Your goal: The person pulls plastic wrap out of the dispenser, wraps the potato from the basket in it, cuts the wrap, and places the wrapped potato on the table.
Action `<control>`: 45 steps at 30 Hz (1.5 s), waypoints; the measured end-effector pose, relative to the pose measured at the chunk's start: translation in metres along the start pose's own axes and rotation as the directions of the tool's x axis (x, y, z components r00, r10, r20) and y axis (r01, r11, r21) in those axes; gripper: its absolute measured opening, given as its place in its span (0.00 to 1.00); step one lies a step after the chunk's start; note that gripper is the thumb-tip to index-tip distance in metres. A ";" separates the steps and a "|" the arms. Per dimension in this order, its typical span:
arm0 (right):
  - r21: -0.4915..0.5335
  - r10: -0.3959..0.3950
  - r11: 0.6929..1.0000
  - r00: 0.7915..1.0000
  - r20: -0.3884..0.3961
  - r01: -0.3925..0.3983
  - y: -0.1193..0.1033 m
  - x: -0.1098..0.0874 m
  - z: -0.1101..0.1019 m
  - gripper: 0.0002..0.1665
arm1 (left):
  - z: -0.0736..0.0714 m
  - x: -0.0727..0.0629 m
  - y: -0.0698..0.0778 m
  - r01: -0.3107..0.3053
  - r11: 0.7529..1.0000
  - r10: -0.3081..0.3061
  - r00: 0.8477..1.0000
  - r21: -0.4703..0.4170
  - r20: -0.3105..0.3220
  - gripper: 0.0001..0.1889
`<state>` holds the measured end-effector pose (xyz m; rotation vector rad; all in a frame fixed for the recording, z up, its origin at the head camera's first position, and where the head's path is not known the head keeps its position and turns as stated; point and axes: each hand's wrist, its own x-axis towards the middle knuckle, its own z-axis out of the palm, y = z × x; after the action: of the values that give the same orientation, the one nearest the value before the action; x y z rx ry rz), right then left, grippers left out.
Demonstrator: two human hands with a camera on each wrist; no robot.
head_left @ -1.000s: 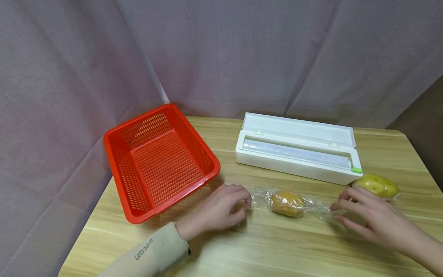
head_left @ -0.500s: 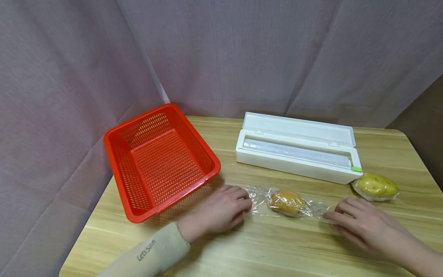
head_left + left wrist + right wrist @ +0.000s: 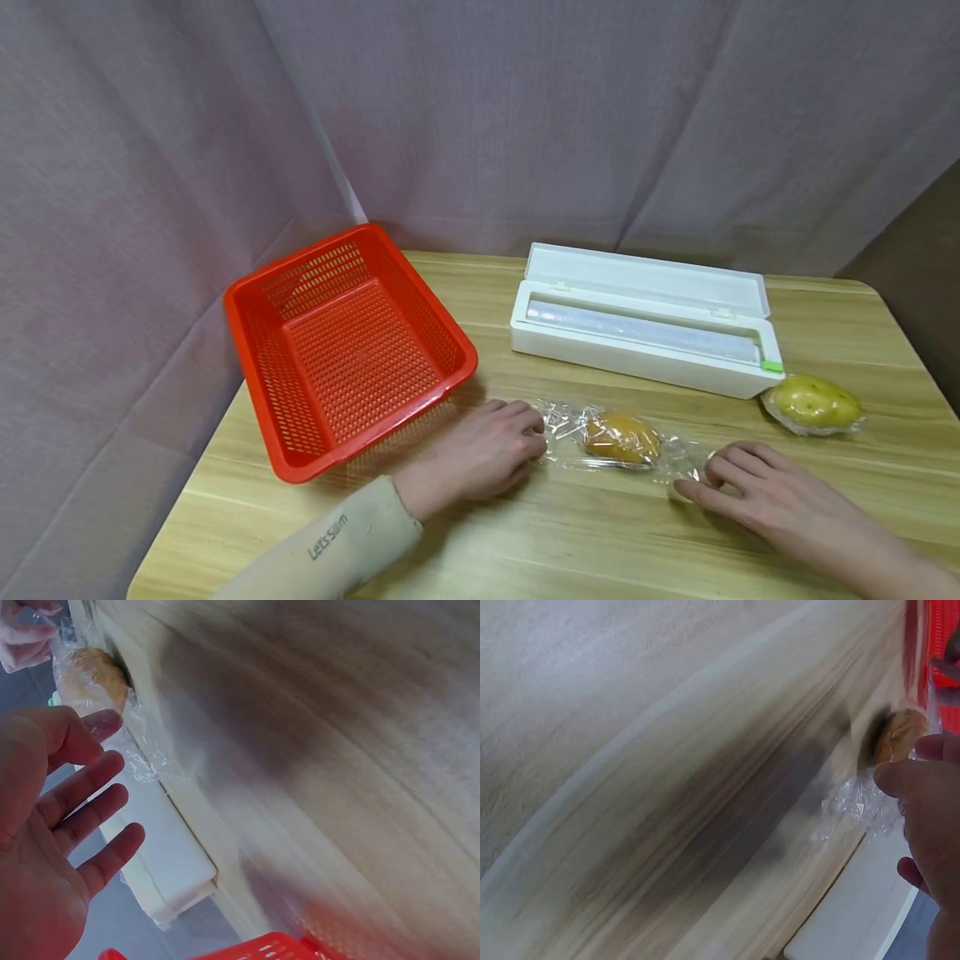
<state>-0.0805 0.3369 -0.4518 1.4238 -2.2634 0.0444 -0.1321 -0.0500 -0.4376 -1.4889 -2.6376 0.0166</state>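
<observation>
An orange-yellow, oval food item [image 3: 622, 437], its kind unclear, lies in clear plastic wrap [image 3: 564, 425] on the wooden table. My left hand [image 3: 491, 450] is at the wrap's left end, thumb and index finger brought together on the film. In the left wrist view the other fingers of that hand [image 3: 60, 817] are spread. At the wrap's right end, my right hand [image 3: 772, 492] has the film's edge between thumb and index finger. The right wrist view shows this hand [image 3: 934, 817] close beside the food item [image 3: 900, 735], with crumpled film under the thumb.
A red plastic basket [image 3: 438, 392] stands at the left with nothing in it. Behind the wrapped item is a white wrap dispenser [image 3: 637, 362], lid up, a roll of film inside. A yellow-green potato-like item [image 3: 813, 404] in film lies at the right. Curtains hang behind.
My right hand has moved left and toward me, nearer the food item. The film at both ends looks looser and wider than before. My left hand has barely shifted.
</observation>
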 end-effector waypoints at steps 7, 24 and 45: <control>0.040 0.046 0.998 0.999 -0.004 -0.046 -0.007 0.010 -0.004 0.32 | -0.013 0.010 -0.002 0.040 0.990 -0.056 0.992 -0.136 -0.112 0.06; 0.020 0.074 0.997 0.997 -0.037 -0.073 -0.003 0.052 0.013 0.30 | -0.002 0.086 0.022 -0.070 0.991 0.074 0.997 -0.117 0.029 0.20; 0.087 0.091 0.992 0.996 -0.017 -0.089 -0.009 0.045 0.019 0.31 | 0.004 0.092 0.015 -0.075 0.981 0.088 0.994 -0.179 0.066 0.25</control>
<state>-0.0959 0.2901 -0.4532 1.3566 -2.3330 0.1870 -0.1668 0.0362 -0.4337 -1.6819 -2.6950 -0.1634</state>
